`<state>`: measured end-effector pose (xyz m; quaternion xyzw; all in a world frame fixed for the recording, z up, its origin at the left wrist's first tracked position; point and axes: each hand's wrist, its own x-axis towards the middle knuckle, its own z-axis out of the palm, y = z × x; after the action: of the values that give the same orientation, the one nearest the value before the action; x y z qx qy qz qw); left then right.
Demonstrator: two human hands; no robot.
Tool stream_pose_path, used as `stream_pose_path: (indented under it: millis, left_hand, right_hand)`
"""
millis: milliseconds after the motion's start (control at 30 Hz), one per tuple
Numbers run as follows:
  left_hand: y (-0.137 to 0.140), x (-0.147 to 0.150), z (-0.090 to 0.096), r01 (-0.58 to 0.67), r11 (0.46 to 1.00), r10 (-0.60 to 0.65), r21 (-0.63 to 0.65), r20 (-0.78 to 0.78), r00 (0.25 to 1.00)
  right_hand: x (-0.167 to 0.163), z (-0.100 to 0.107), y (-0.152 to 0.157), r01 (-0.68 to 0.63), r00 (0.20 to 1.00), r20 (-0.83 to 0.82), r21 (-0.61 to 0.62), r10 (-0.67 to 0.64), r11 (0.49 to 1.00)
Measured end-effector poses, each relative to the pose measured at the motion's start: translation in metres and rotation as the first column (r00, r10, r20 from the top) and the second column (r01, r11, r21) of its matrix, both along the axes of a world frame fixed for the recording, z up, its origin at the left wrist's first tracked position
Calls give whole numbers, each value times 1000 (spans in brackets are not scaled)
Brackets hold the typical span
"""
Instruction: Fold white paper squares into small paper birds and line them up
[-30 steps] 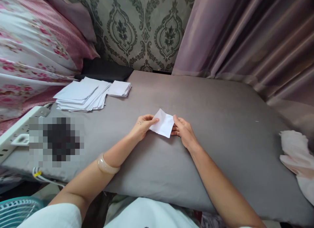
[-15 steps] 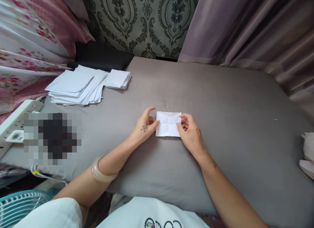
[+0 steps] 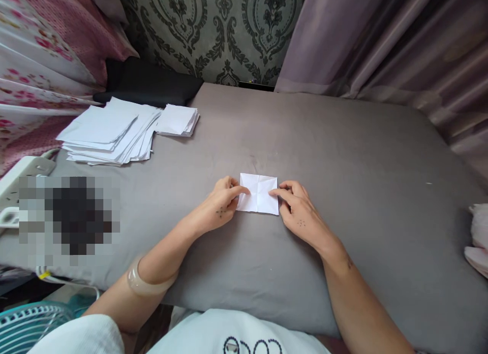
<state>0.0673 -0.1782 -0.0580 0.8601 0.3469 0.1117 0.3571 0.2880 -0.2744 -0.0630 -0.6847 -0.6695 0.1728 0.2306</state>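
Left hand (image 3: 223, 204): one digit lies over the left part of the paper, the others bent in at that edge; from where I stand I can't tell if it grips or merely presses.
Right hand (image 3: 301, 206): a digit reaches onto the paper's right side, the rest curled close by; again, grip or press I can't tell.
Creased paper (image 3: 259, 195): a small white piece between the two hands, with crossing crease lines.
Grey sheet (image 3: 263, 262): spreads under and all around both hands.
Bangle (image 3: 154, 288): pale, on the left forearm, behind that hand.
Small paper stack (image 3: 175, 120): beyond the left hand and to its left.
Large paper stack (image 3: 99, 128): just beside the small one, farther left, its sheets fanned unevenly.
Power strip (image 3: 26, 173): white, well left of the left hand.
Turquoise fan (image 3: 34, 323): low, behind and left of the left hand.
Mauve curtain (image 3: 358, 44): beyond the right hand, toward its right.
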Motion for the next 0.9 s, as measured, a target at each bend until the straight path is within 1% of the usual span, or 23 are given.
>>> stream_pose_path:
  millis: [100,200,267,333,433,600,733,900]
  left_hand:
    - [6,-5,-3,2,998,-1,58,-20,1000]
    - [10,-5,-4,-41,999,41,36,-1,999]
    - [11,-4,-3,-84,996,84,12,8,996]
    - [10,-1,-3,-129,992,129,-10,10,992]
    - [7,3,-4,-215,976,216,-31,31,976]
    - [6,12,-9,-327,945,325,16,72,943]
    - [6,18,-10,-393,919,391,38,56,919]
    - [7,21,-12,-418,905,416,80,42,908]
  right_hand:
    - [5,4,-1,-28,999,-36,-61,26,998]
    - [9,6,-1,-38,996,-88,-131,26,991]
    - [9,5,1,-18,990,-138,-149,-3,989]
    - [8,1,4,29,981,-184,-128,-53,991]
    - [4,-6,9,135,965,-220,-61,-145,989]
    - [-6,-12,16,271,948,-178,11,-265,962]
    - [-11,-13,18,326,941,-104,24,-322,945]
    - [-14,-12,20,352,936,-40,48,-351,935]
